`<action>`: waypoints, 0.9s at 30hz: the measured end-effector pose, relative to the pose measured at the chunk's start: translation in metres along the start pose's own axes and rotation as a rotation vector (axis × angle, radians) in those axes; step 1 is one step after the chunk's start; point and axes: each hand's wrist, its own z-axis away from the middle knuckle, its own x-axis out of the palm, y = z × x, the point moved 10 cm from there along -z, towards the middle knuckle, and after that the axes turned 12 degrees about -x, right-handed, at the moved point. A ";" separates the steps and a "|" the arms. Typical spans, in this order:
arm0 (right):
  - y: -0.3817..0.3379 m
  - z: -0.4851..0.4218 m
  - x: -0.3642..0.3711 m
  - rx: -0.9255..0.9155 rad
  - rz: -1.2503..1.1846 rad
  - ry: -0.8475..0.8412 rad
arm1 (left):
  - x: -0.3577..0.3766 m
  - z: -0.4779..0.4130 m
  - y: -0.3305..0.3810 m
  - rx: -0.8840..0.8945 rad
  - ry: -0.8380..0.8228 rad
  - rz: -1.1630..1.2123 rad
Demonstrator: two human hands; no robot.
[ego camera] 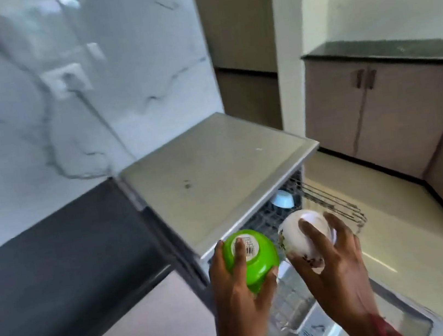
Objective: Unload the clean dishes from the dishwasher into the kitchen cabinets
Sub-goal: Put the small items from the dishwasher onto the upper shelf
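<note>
My left hand [239, 288] grips a green bowl [260, 265], held upside down with a barcode sticker on its base. My right hand [336, 268] grips a white bowl [294, 240] with a dark floral print, also bottom up. Both are held above the open dishwasher [214, 168], a steel-topped machine with its door [320, 334] folded down below my hands. A pale blue bowl [282, 199] sits upside down in the pulled-out upper rack [335, 208]. The lower rack under my hands shows blurred clear glassware.
A dark countertop [57, 267] runs to the left of the dishwasher under a marble wall with a socket [66, 78] and cable. Closed beige base cabinets [373, 113] with a dark top stand at the right across a light floor.
</note>
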 end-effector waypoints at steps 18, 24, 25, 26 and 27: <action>-0.585 -0.010 0.085 -0.883 -0.625 -0.157 | -0.594 0.128 -0.176 -0.298 1.008 -0.358; -0.759 -0.064 0.153 -0.882 -0.722 -0.057 | -0.770 0.078 -0.230 -0.352 1.126 -0.434; -0.780 -0.079 0.155 -0.866 -0.740 -0.027 | -0.790 0.064 -0.227 -0.329 1.135 -0.448; -0.805 -0.095 0.159 -0.855 -0.757 -0.002 | -0.813 0.048 -0.229 -0.310 1.135 -0.455; -0.832 -0.112 0.168 -0.839 -0.768 0.012 | -0.837 0.028 -0.234 -0.295 1.122 -0.456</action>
